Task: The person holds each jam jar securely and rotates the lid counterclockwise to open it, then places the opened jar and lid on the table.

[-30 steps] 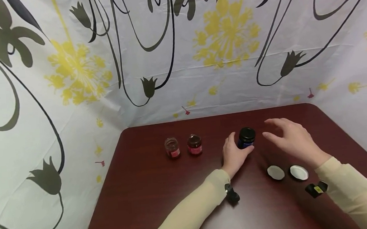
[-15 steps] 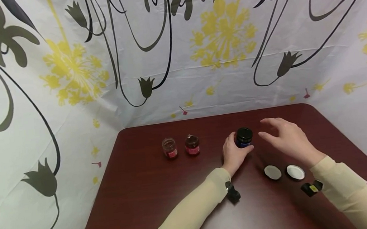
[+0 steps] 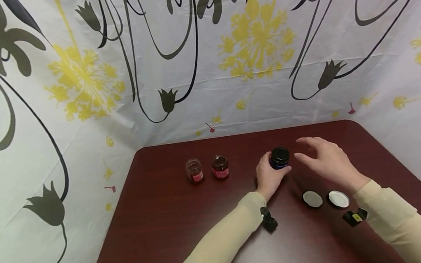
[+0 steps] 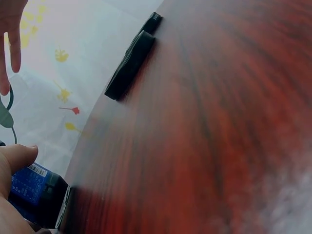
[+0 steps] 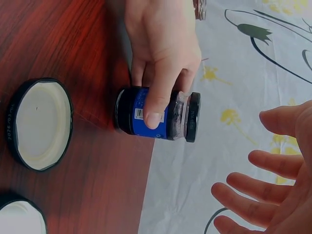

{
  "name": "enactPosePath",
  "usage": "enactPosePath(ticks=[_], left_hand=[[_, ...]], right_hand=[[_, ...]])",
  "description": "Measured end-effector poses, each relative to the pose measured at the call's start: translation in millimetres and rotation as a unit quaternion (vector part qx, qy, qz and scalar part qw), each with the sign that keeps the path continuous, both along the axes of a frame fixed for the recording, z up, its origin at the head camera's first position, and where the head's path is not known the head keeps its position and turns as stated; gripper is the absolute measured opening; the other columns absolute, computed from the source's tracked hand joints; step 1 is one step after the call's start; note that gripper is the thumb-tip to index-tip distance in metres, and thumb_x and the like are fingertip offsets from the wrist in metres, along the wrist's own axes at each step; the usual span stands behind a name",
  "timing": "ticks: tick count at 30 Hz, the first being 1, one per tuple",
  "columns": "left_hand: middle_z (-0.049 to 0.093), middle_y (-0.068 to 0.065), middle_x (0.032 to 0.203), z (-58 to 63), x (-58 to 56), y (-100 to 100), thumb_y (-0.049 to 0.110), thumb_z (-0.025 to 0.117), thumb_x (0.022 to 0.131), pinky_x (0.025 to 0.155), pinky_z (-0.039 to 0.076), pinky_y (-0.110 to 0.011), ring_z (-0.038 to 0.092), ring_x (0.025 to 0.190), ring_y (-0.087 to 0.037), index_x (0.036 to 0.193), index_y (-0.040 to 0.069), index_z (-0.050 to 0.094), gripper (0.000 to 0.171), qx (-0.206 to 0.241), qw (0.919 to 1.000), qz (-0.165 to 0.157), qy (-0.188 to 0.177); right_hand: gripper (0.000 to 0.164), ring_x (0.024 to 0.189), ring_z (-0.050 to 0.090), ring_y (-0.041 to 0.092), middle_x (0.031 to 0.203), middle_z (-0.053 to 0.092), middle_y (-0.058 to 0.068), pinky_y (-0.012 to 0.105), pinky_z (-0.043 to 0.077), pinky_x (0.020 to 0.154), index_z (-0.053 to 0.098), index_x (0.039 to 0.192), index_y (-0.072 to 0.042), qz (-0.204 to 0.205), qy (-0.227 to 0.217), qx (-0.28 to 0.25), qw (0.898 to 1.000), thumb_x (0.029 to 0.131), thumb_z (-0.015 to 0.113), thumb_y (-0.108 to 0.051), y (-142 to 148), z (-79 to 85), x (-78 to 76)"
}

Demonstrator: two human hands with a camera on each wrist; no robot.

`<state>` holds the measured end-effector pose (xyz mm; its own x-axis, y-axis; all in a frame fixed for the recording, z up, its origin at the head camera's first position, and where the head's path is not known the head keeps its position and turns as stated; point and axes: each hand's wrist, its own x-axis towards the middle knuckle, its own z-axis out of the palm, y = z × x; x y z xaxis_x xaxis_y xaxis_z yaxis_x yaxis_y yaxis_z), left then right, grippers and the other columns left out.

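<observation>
My left hand (image 3: 269,176) grips a dark glass jar (image 5: 150,115) with a blue label and a black lid (image 5: 192,117) on top. The jar stands upright on the table, thumb on one side and fingers round the other. To its right my right hand (image 3: 328,161) hovers above the table, fingers apart and touching nothing. In the right wrist view the right hand's fingers (image 5: 261,187) spread near the jar's lid, with a gap between. Two lids lie with pale insides up below the right hand: one lid (image 3: 312,199) and another lid (image 3: 338,199).
An open glass jar (image 3: 194,170) with a red label and a darker, filled jar (image 3: 220,167) stand to the left on the reddish-brown table (image 3: 158,218). A patterned white cloth (image 3: 190,67) rises behind the table's back edge and at both sides.
The head view has shifted slightly. My right hand has come a little closer to the jar; the left hand keeps its grip and the jar stays in place.
</observation>
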<state>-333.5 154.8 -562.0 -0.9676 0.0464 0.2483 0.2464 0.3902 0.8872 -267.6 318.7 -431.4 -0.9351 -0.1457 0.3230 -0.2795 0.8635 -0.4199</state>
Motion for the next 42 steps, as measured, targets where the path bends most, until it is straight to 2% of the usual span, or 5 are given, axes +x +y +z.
enactPosePath(ticks=[11,21,29,42], left_hand=[[0.062,0.01,0.124,-3.8,-0.7,3.8,0.034,0.089,0.078,0.095,0.05,-0.035,0.06,0.114,-0.009,0.136,0.023,0.057,0.067,0.028,0.9996,-0.006,0.0],[0.066,0.01,0.115,-3.5,-1.0,3.1,0.031,0.089,0.078,0.09,0.052,-0.032,0.063,0.107,-0.007,0.13,0.022,0.061,0.059,0.022,0.9997,-0.007,0.007],[0.067,0.011,0.113,-1.0,1.0,1.8,0.032,0.089,0.078,0.088,0.053,-0.032,0.064,0.104,-0.007,0.127,0.022,0.063,0.057,0.031,0.9995,-0.01,-0.008],[0.069,0.012,0.107,-1.2,-0.6,-1.7,0.034,0.091,0.075,0.085,0.053,-0.03,0.065,0.099,-0.006,0.122,0.023,0.066,0.054,0.021,0.9997,0.006,0.006]], right_hand=[[0.054,0.109,0.064,0.034,0.136,0.058,0.011,0.058,0.05,0.078,0.058,0.14,-0.017,-0.001,-0.007,-0.002,1.0,0.096,0.063,-0.05,-1.6,-1.2,0.0],[0.055,0.111,0.063,0.034,0.137,0.058,0.011,0.058,0.05,0.078,0.058,0.14,-0.017,-0.002,-0.008,-0.004,1.0,0.096,0.063,-0.05,-1.2,-3.6,-0.3],[0.054,0.111,0.062,0.035,0.138,0.058,0.012,0.058,0.049,0.078,0.058,0.14,-0.015,-0.001,-0.006,0.001,1.0,0.097,0.063,-0.048,-3.5,-3.7,0.1],[0.054,0.108,0.063,0.033,0.136,0.059,0.012,0.058,0.049,0.078,0.058,0.139,-0.016,-0.003,-0.007,0.001,1.0,0.097,0.063,-0.049,-2.7,-2.4,1.9]])
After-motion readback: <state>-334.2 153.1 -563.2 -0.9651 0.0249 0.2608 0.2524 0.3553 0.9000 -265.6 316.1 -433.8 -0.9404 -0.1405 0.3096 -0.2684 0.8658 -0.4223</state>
